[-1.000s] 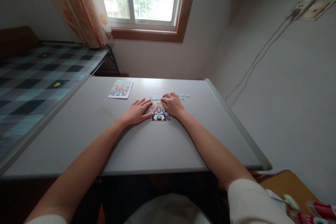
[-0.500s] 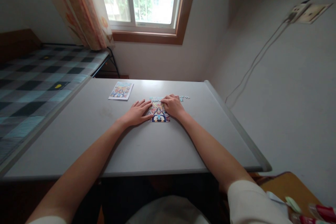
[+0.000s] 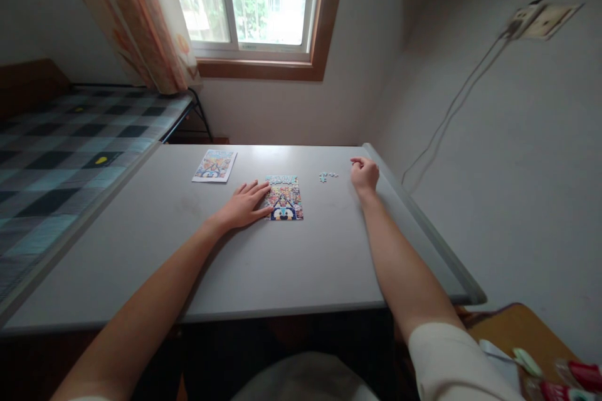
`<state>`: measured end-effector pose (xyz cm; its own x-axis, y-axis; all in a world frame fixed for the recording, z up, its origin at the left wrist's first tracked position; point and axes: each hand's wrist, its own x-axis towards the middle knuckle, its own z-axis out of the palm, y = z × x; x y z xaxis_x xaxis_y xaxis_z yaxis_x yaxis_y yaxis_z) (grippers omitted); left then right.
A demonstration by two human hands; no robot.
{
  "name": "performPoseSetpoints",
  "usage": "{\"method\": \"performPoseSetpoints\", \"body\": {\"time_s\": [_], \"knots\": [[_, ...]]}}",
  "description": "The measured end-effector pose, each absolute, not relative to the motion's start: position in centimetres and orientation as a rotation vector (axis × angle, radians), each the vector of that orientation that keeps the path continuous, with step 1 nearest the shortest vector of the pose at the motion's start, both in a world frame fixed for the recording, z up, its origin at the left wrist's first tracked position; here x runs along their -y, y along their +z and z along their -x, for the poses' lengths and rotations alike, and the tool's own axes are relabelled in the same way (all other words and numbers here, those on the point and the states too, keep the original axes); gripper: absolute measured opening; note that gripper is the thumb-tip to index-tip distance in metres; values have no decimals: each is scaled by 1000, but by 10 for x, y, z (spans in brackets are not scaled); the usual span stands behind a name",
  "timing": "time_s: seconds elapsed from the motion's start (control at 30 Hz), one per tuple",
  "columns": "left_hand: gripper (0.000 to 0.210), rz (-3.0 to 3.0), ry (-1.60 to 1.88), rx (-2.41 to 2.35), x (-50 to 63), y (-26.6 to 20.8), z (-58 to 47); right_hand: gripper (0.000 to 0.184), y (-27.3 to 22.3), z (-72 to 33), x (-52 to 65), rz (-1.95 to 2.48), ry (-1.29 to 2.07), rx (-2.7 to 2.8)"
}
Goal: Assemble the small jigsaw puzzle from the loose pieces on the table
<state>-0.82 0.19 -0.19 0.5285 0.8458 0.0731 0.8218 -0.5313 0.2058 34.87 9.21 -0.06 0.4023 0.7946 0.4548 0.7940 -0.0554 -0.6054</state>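
Note:
A mostly assembled jigsaw puzzle lies on the table, a blue-and-white cartoon face along its near edge and pale blue pieces along its far part. Spread flat, my left hand rests with its fingertips on the puzzle's left edge. My right hand is off to the right, near the table's right side, its fingers curled inward. Whether a piece is in those fingers is too small to make out. Several loose puzzle pieces lie between the puzzle and my right hand.
A printed picture sheet with a similar design lies at the table's back left. The white table adjoins a bed on the left and a wall with a socket and cable on the right. A chair with small items stands lower right.
My right hand has left the puzzle's upper right part and moved right, past the loose pieces, with its fingers curled. My left hand stays on the puzzle's left edge.

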Motion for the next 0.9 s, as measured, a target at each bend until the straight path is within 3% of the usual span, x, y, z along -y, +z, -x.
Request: {"method": "performPoseSetpoints", "body": {"time_s": [0.3,0.9], "knots": [[69,-2614,251,-1432,0,0,8,37,-10,-354,-87,2060,155,1319],[69,-2615,245,-1439,0,0,8,32,-8,-351,-85,2123,131,1419]]}}
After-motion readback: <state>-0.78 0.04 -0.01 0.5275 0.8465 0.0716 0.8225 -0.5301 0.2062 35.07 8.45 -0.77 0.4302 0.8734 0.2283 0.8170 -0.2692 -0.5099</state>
